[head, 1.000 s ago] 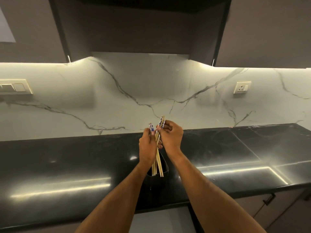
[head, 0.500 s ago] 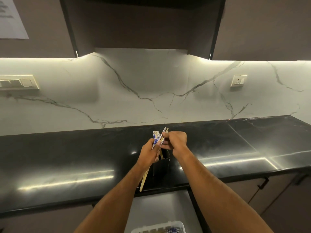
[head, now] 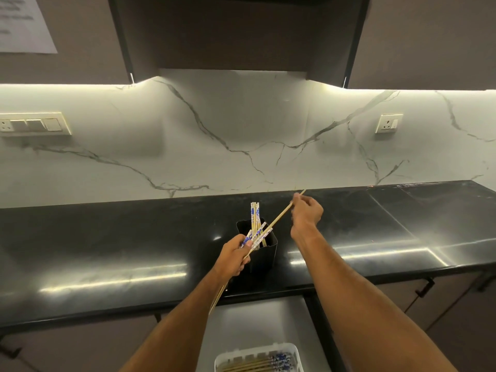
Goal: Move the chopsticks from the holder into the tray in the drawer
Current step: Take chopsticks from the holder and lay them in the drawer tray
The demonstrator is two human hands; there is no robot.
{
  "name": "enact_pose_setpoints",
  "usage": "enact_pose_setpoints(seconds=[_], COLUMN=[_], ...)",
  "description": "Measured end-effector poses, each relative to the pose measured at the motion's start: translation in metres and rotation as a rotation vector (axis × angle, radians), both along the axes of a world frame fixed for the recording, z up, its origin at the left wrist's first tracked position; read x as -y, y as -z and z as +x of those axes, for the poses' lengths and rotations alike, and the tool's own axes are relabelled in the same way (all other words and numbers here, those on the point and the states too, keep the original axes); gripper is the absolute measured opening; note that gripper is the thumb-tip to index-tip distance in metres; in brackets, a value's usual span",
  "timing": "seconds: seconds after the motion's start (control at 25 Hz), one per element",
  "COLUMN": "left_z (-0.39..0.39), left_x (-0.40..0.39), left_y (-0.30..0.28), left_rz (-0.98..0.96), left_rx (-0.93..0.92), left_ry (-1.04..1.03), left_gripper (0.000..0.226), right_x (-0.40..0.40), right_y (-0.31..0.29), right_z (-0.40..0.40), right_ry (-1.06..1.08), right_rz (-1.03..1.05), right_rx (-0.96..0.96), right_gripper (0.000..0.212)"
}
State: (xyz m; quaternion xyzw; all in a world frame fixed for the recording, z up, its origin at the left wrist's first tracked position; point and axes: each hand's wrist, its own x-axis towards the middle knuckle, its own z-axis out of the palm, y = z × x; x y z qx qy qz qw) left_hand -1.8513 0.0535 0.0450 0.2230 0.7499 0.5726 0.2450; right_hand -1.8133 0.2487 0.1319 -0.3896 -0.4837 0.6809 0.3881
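Observation:
A black square holder (head: pixel 264 257) stands on the dark counter with a few blue-patterned chopsticks (head: pixel 255 214) upright in it. My left hand (head: pixel 233 257) grips a small bundle of chopsticks (head: pixel 256 236) just in front of the holder, patterned ends up. My right hand (head: pixel 306 214) pinches the thin end of a single chopstick (head: pixel 279 217) that slants down to the left hand. Below, in the open drawer (head: pixel 257 320), a white tray (head: pixel 294 350) holds several chopsticks.
The glossy black counter (head: pixel 107 253) runs the full width, backed by a white marble wall with a switch plate (head: pixel 35 124) left and a socket (head: pixel 389 123) right. Dark cabinets hang overhead. Cabinet handles (head: pixel 424 287) show at the lower right.
My right hand has moved up and to the right, drawing one chopstick out by its thin end. My left hand keeps its bundle. The view has tipped down, showing more of the drawer and tray.

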Motion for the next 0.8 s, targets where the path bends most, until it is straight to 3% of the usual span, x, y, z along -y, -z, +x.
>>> enact_pose_setpoints(seconds=[0.12,0.2,0.36,0.44,0.8], left_z=[-0.007,-0.015,-0.032,-0.040,-0.059], left_x=[0.004,0.000,-0.015,-0.024,-0.025], left_y=[0.008,0.007,-0.011,-0.022,-0.023], left_rz=[-0.025,0.016,0.152,0.179,0.258], left_rx=[0.050,0.123,0.301,0.373,0.564], left_ry=[-0.107,-0.185,-0.183,-0.196,-0.311], left_gripper=[0.021,0.022,0.024,0.026,0.022], right_x=[-0.005,0.003,0.034,0.042,0.043], right_y=[-0.018,-0.026,0.002,0.032,0.102], right_z=[0.002,0.007,0.018,0.023,0.031], right_ry=[0.053,0.014,-0.362,-0.544,-0.957], right_rz=[0.155,0.465,1.640,1.981,2.182], right_rx=[-0.241,-0.340,-0.132,-0.005,0.031], right_gripper=[0.006,0.005,0.017,0.019,0.022])
